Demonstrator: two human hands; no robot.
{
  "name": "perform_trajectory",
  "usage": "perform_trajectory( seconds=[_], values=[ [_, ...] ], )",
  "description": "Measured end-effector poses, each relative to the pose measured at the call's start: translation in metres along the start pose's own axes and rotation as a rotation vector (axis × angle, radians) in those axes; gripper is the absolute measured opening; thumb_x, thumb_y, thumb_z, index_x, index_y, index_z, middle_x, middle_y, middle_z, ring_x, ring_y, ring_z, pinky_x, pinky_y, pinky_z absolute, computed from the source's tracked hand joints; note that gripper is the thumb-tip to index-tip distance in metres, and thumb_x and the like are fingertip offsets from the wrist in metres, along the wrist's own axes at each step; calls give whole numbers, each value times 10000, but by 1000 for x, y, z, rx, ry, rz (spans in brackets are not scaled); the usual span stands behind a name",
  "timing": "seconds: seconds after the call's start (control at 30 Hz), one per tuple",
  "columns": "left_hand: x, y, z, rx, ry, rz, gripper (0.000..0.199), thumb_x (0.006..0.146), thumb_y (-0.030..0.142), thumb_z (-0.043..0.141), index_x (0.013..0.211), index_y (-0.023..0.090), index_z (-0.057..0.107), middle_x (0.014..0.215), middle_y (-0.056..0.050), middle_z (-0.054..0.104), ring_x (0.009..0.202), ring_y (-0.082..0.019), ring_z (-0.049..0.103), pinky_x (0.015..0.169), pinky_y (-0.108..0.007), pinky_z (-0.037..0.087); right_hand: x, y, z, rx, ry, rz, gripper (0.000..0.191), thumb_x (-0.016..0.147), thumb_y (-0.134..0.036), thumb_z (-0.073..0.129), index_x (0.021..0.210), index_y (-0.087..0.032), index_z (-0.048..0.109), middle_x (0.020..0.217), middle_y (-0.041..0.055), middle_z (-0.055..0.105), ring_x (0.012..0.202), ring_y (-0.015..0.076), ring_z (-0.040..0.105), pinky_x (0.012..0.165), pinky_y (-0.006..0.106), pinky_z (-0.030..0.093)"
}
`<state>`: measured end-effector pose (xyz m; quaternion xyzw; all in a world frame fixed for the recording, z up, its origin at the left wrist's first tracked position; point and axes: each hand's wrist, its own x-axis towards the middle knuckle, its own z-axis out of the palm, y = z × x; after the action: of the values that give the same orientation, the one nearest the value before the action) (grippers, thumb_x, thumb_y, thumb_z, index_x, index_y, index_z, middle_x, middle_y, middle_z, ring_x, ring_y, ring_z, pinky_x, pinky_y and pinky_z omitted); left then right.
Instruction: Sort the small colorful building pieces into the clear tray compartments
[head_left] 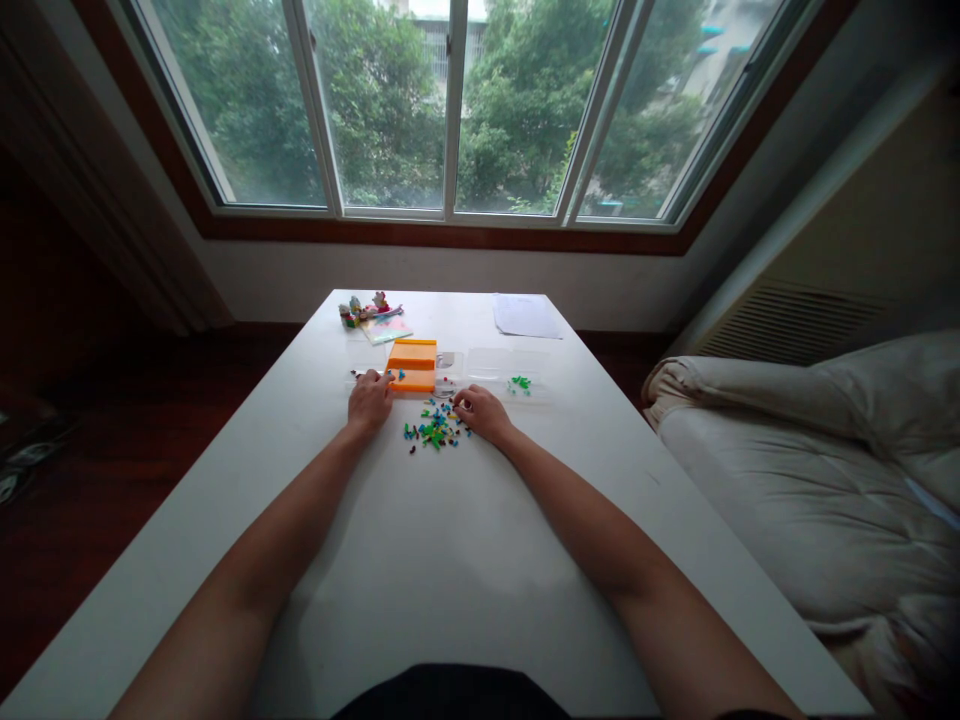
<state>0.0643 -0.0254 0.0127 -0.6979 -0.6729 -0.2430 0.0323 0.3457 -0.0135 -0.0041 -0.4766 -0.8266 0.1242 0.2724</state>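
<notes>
Orange tray (418, 381), multicoloured pieces (435, 432)

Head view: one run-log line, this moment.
left hand at orange tray; right hand beside multicolored pieces, grip unclear; blue pieces in orange tray; green pieces in clear case

Tbl (457, 560) smooth, semi-gloss; orange tray (418, 383) & sm. pcs (435, 431) plas.; sheets (525, 314) matt paper; sofa cover (795, 480) cloth.
</notes>
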Motion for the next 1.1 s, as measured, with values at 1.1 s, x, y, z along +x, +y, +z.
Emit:
perform_trajectory(
  seconds=[1.1],
  values=[
    [56, -2, -8, 109, -101, 109, 325, 899, 240, 485, 962, 271, 803, 1009, -84, 755, 942, -287, 600, 866, -406, 433, -2, 0, -6, 24, -7, -16, 62, 861, -230, 687, 915, -222, 716, 848, 20, 603, 836, 158, 543, 743, 251, 383]
  ],
)
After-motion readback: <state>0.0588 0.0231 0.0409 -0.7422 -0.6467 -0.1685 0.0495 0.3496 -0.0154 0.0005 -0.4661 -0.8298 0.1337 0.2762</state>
